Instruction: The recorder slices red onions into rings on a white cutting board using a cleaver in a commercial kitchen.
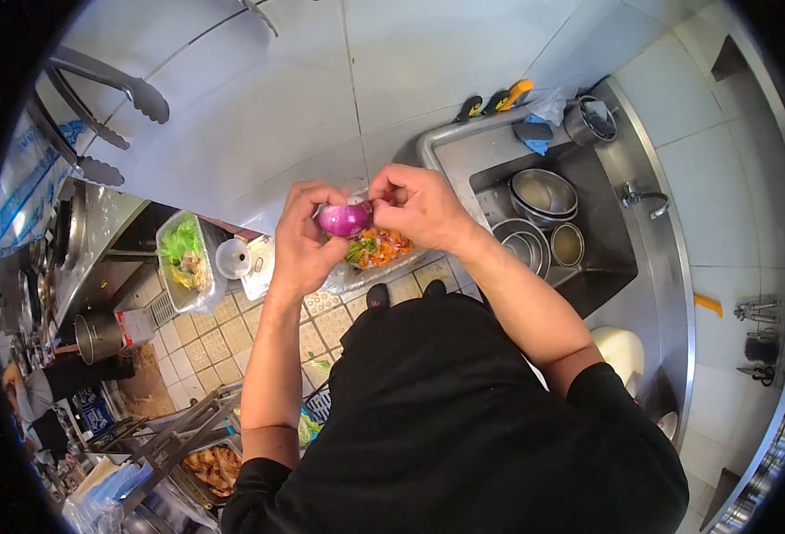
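Note:
A glossy red onion (345,219) is held up in front of me. My left hand (309,230) grips it from the left side, fingers over the top and thumb below. At its right side, my right hand (414,205) pinches a piece of dark purple onion skin (384,199) that touches the onion. Below the hands, a bin lined with clear plastic holds orange, green and purple vegetable scraps (382,248), partly hidden by my hands.
At right, a steel sink (593,287) holds metal bowls (543,190). A plastic-lined bin (213,267) with lettuce stands at left. Tongs (145,97) hang upper left. A person (39,394) is far left. Tiled floor (215,340) lies below.

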`<move>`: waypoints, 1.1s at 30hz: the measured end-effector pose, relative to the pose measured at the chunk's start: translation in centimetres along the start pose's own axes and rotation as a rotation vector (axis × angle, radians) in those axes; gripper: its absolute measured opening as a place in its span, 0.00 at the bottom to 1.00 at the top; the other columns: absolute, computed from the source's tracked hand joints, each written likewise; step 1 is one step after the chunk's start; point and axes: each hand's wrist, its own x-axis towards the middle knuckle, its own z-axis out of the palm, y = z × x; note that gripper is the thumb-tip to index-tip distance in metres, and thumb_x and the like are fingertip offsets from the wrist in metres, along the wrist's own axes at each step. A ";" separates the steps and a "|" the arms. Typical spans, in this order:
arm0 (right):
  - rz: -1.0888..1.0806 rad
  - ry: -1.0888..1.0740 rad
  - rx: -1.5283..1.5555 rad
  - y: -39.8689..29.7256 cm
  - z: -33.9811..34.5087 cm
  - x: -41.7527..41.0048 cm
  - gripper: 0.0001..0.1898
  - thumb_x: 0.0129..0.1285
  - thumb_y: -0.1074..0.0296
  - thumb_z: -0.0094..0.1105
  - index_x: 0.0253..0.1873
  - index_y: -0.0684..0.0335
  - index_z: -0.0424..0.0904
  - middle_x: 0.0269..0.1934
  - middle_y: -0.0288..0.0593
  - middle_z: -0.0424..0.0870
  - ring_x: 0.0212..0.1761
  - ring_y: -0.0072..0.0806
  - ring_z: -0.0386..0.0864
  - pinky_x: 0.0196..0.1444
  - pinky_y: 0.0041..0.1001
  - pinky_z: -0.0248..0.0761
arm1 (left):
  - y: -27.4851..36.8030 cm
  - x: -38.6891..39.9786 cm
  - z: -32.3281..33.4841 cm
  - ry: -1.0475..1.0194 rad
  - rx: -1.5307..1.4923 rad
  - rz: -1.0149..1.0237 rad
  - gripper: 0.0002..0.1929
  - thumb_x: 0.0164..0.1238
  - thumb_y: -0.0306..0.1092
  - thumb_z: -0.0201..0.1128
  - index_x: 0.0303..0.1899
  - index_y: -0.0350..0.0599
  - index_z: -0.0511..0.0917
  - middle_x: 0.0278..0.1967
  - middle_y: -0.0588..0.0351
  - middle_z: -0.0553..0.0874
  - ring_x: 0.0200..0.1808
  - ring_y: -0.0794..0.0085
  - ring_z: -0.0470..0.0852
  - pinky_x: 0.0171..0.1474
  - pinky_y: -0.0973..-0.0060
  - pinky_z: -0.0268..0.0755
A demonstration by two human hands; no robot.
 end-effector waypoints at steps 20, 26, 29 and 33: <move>-0.211 0.109 -0.416 -2.1 1.9 1.1 0.26 0.58 0.67 0.70 0.62 0.66 0.82 0.51 0.55 0.89 0.41 0.42 0.91 0.47 0.35 0.84 | -0.7 -0.6 1.0 0.397 -0.669 -0.649 0.18 0.75 0.35 0.69 0.61 0.50 0.74 0.53 0.55 0.86 0.49 0.65 0.87 0.53 0.66 0.84; -0.207 -0.011 -0.456 -2.7 1.2 1.2 0.24 0.57 0.63 0.71 0.57 0.66 0.82 0.40 0.58 0.89 0.41 0.51 0.89 0.46 0.39 0.82 | 1.1 -0.6 0.8 0.280 -0.522 -0.574 0.27 0.69 0.29 0.76 0.64 0.47 0.70 0.53 0.49 0.85 0.48 0.65 0.88 0.47 0.66 0.83; -0.218 -0.034 -0.417 -3.1 1.3 0.8 0.21 0.57 0.64 0.70 0.55 0.66 0.82 0.41 0.58 0.89 0.41 0.51 0.90 0.45 0.40 0.82 | 1.6 -0.8 1.0 0.263 -0.478 -0.535 0.28 0.68 0.28 0.77 0.64 0.47 0.70 0.53 0.49 0.85 0.50 0.65 0.87 0.47 0.66 0.82; -0.225 0.003 -0.401 -2.4 1.8 0.3 0.18 0.59 0.69 0.68 0.54 0.67 0.82 0.40 0.57 0.90 0.40 0.48 0.90 0.44 0.37 0.83 | 1.5 -1.2 1.3 0.285 -0.428 -0.519 0.28 0.68 0.27 0.77 0.63 0.47 0.70 0.52 0.50 0.84 0.50 0.67 0.86 0.47 0.67 0.81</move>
